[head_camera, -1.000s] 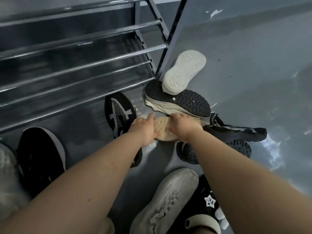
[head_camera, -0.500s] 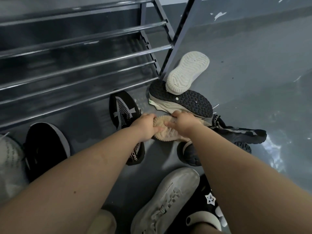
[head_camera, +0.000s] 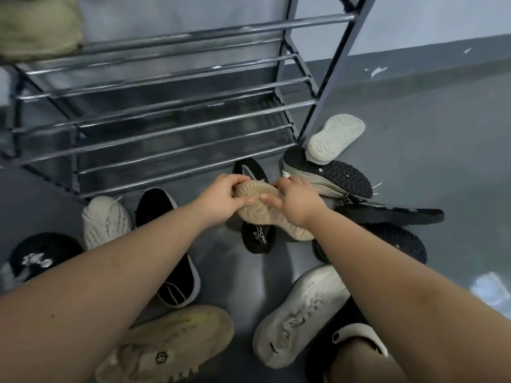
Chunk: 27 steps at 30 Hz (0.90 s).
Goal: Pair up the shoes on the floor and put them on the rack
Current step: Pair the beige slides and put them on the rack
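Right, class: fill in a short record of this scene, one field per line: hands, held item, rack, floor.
hands: left hand and right hand both grip one shoe
held item: tan shoe, ridged sole facing up, lifted above the floor
rack: metal shoe rack, visible bars bare
floor: loose shoes around, including a white-soled shoe resting on a black-soled shoe

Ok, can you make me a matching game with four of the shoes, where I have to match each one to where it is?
Shoes:
1. tan shoe
2. small white shoe
3. cream knit shoe
4. grey-white shoe

Places:
A. sole up, resting on a black-soled shoe by the rack leg
B. on the floor below the right forearm
C. held sole up by the left hand and right hand
D. on the floor in front of the rack's lowest bars, left of a black shoe

Pairs: 1-C, 2-A, 3-D, 4-B
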{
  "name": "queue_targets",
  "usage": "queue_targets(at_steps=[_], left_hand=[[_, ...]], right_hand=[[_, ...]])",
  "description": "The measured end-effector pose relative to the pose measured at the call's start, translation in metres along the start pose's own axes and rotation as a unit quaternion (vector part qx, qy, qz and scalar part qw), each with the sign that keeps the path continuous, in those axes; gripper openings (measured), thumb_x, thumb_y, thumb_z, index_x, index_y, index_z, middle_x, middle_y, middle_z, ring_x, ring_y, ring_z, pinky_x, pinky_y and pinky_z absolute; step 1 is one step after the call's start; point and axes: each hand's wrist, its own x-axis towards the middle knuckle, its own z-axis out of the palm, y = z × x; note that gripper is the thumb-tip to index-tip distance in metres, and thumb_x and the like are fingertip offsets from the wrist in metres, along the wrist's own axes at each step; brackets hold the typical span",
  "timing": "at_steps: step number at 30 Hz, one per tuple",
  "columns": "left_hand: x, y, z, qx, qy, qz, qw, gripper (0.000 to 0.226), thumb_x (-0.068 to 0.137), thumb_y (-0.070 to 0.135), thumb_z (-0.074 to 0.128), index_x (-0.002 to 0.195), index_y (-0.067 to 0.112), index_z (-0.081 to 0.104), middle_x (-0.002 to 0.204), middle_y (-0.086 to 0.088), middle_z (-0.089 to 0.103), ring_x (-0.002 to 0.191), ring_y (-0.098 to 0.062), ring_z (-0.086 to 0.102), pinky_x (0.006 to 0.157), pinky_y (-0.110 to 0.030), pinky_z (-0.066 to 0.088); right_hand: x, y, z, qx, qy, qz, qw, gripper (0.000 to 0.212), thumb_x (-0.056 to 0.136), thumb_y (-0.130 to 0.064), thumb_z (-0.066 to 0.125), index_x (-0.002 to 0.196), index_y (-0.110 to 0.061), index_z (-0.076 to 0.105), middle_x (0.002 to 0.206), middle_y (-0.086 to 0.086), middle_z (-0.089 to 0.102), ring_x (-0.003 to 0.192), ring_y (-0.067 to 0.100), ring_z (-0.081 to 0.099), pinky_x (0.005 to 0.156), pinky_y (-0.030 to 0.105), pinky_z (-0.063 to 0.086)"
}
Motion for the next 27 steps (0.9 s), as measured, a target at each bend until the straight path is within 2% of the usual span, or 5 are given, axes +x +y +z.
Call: queue_targets(at_steps=[8, 13, 19, 22, 27], left_hand=[[-0.075, 0.001, -0.033, 0.02, 0.108, 0.059, 0.992, 0.053, 0.082, 0.021, 0.07, 0.131, 0.02, 0.052, 0.113, 0.006, 0.044, 0.106, -0.009, 0.047, 0.094, -0.018, 0.036], [-0.09, -0.002, -0.039, 0.006, 0.207, 0.043, 0.977, 0.054, 0.083, 0.022, 0.07, 0.133, 0.02, 0.051, 0.116, 0.004, 0.045, 0.11, -0.015, 0.052, 0.094, -0.019, 0.035], [-0.1, 0.013, -0.045, 0.012, 0.238, 0.082, 0.968, 0.055, 0.078, 0.025, 0.073, 0.129, 0.024, 0.052, 0.117, 0.007, 0.046, 0.109, -0.013, 0.052, 0.091, -0.024, 0.041], [-0.103, 0.018, -0.036, 0.024, 0.195, 0.106, 0.975, 0.059, 0.074, 0.025, 0.076, 0.128, 0.029, 0.052, 0.113, 0.01, 0.045, 0.11, -0.014, 0.052, 0.094, -0.034, 0.044], [-0.102, 0.022, -0.028, -0.004, 0.113, 0.149, 0.982, 0.056, 0.071, 0.02, 0.079, 0.123, 0.024, 0.059, 0.106, 0.007, 0.043, 0.11, -0.012, 0.049, 0.097, -0.023, 0.038]], right_hand=[[-0.044, -0.041, 0.008, 0.1, 0.096, -0.039, 0.99, 0.057, 0.086, -0.054, 0.056, 0.133, -0.022, 0.05, 0.129, 0.009, 0.049, 0.124, 0.028, 0.041, 0.106, 0.036, 0.031], [-0.047, -0.056, 0.014, 0.207, 0.123, 0.082, 0.967, 0.068, 0.087, -0.056, 0.054, 0.137, -0.011, 0.043, 0.138, 0.014, 0.045, 0.13, 0.03, 0.041, 0.11, 0.038, 0.031], [-0.063, -0.095, -0.013, 0.671, -0.108, 0.194, 0.707, 0.071, 0.086, -0.065, 0.047, 0.137, -0.016, 0.043, 0.134, 0.014, 0.047, 0.112, 0.032, 0.052, 0.08, 0.043, 0.053], [-0.069, -0.109, -0.023, 0.695, -0.113, 0.185, 0.685, 0.048, 0.09, -0.061, 0.045, 0.109, -0.018, 0.057, 0.103, 0.006, 0.06, 0.095, 0.021, 0.058, 0.079, 0.036, 0.053], [-0.085, -0.103, -0.011, 0.742, -0.094, 0.2, 0.633, 0.03, 0.092, -0.046, 0.053, 0.102, -0.018, 0.061, 0.099, 0.004, 0.063, 0.088, 0.015, 0.061, 0.073, 0.028, 0.053]])
